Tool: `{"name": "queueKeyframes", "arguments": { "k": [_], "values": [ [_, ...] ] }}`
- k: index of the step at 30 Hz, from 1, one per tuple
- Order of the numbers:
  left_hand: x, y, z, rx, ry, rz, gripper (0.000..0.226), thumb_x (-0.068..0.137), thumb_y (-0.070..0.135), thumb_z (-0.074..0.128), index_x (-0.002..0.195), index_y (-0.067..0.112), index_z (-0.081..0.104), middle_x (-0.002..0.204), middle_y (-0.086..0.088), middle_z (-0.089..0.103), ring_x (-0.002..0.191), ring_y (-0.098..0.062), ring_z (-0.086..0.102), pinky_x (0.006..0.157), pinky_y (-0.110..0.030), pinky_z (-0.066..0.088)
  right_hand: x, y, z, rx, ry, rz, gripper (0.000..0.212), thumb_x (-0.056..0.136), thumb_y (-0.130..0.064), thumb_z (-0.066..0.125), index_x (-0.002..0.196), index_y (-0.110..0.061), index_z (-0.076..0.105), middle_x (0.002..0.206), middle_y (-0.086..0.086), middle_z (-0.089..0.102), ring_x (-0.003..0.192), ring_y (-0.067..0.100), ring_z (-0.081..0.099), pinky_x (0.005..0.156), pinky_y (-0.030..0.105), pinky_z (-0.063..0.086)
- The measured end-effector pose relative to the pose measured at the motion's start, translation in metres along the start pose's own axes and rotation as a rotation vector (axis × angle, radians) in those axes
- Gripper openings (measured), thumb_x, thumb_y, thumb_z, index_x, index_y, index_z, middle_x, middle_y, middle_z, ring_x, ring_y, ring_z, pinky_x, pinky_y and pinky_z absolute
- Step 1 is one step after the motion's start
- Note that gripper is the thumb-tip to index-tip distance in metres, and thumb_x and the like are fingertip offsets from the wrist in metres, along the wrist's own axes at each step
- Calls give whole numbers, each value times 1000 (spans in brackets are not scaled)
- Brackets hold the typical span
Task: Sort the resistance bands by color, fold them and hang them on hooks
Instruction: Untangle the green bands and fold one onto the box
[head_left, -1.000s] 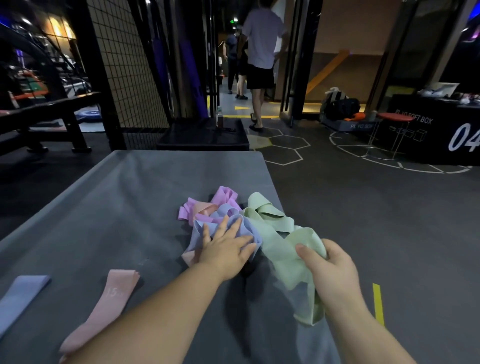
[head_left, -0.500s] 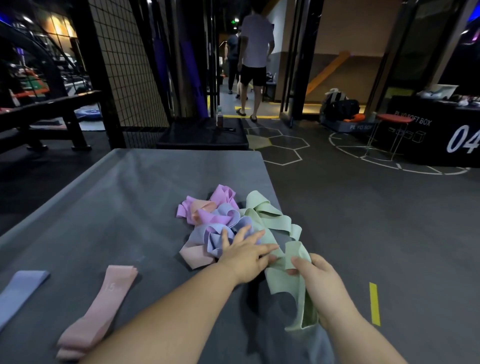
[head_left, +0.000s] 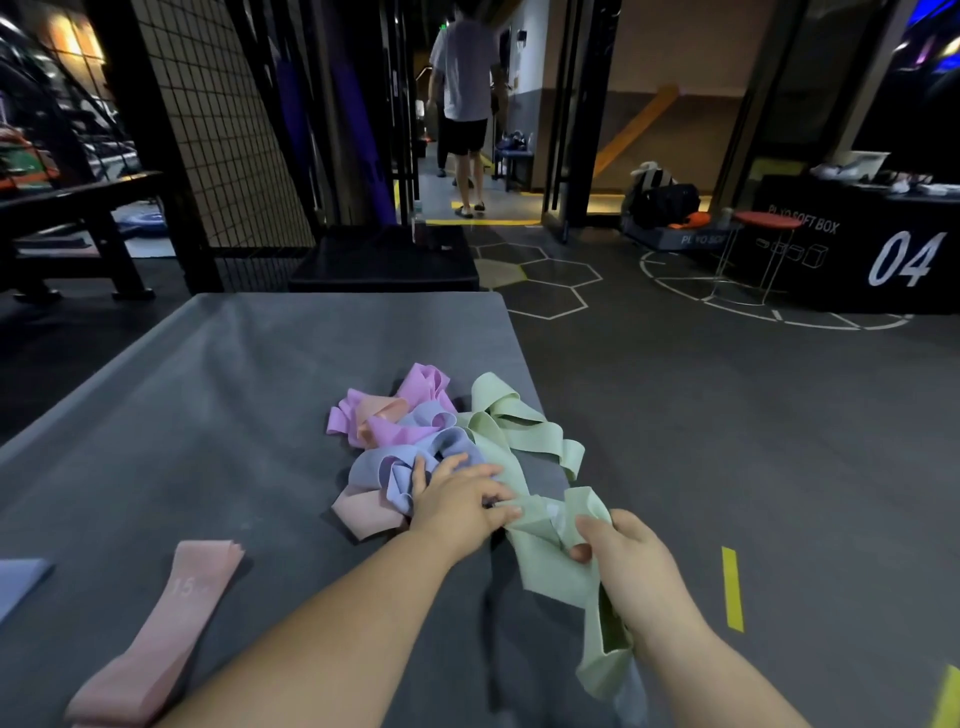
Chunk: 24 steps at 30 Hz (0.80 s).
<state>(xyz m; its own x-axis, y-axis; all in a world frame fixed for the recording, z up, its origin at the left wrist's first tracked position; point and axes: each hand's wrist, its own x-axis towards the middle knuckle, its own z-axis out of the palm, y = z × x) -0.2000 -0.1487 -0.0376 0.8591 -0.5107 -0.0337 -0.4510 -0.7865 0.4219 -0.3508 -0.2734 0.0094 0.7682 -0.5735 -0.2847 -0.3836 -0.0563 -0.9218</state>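
Two bands lay flat and apart at the near left of the grey table (head_left: 234, 389): a pink band (head_left: 156, 639) marked 15 and a blue band (head_left: 21, 582) cut off by the frame edge. One tangled pile (head_left: 405, 431) sat near the table's right edge, mixing purple, peach, blue and green loops; their number could not be told. The left hand (head_left: 457, 506) rested on the pile, fingers stretched out, touching blue and green. The right hand (head_left: 628, 561) clenched round the green band (head_left: 545, 571), which trailed from the pile over the table's edge. Beyond, one person (head_left: 465, 78) was seen from behind in a doorway, and one red stool (head_left: 769, 221) stood beside a black box (head_left: 883, 249) marked 04.
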Motion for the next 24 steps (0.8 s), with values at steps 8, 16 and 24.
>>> {"name": "queueKeyframes", "arguments": {
  "k": [8, 16, 24],
  "values": [
    [6, 1, -8, -50, 222, -52, 24, 88, 57, 54, 104, 43, 67, 126, 25, 56, 135, -2, 28, 116, -38, -8, -6, -6, -4, -4, 67, -83, 24, 89, -22, 55, 88, 3, 54, 73, 1, 58, 67, 19, 47, 63, 33, 37],
    [7, -1, -10, -136, 293, -61, 29, 91, 55, 53, 97, 34, 72, 110, 15, 66, 120, -4, 43, 115, -36, 0, -4, -7, -6, 27, 172, -119, 24, 90, -19, 52, 90, 4, 53, 75, 5, 51, 65, 20, 42, 59, 33, 34],
    [12, -8, -11, -202, 305, -104, 27, 92, 54, 52, 96, 36, 72, 100, 11, 70, 109, -7, 52, 114, -36, 5, -1, -7, -8, 32, 241, -116, 22, 91, -19, 49, 85, 1, 55, 74, 5, 53, 66, 22, 45, 57, 33, 34]
  ]
}}
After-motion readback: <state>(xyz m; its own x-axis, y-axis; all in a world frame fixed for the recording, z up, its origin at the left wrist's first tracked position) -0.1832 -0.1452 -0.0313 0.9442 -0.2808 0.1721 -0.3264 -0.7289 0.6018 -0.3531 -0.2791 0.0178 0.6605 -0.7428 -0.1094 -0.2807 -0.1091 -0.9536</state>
